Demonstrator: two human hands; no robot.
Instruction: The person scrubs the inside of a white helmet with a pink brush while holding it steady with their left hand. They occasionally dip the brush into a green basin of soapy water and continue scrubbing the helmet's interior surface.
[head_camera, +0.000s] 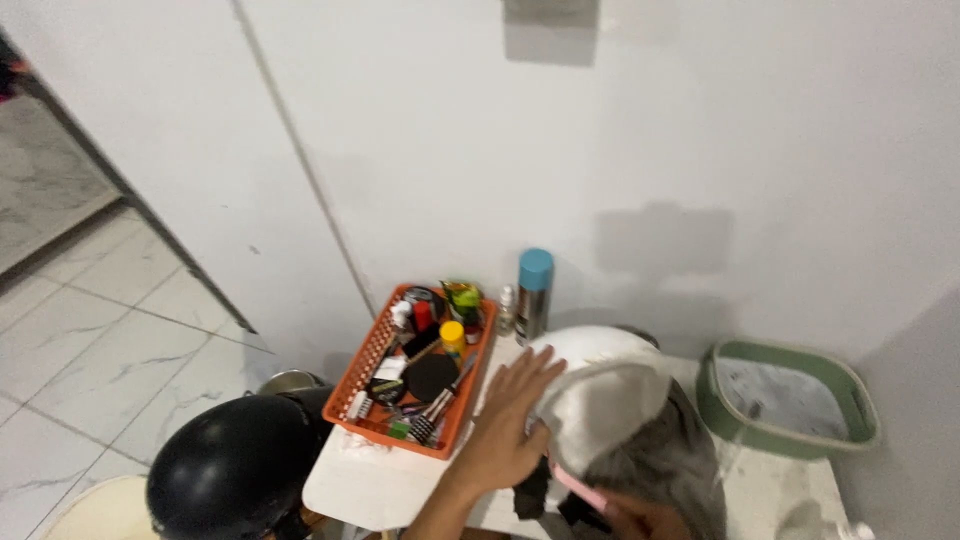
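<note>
Plain white wall (420, 130) and pale marble-tiled floor (90, 330) lie beyond the hands. A small white tabletop (375, 480) sits under the left hand (510, 420), which lies flat, fingers spread, on a rounded white helmet (600, 385), gripping nothing. Only a bit of the right hand (640, 520) shows below the helmet; its grip I cannot tell. Just left: an orange plastic basket (375, 350) of toiletries.

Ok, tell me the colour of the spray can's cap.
Light blue. The spray can's cap shows best in the head view, behind the orange basket.
</note>
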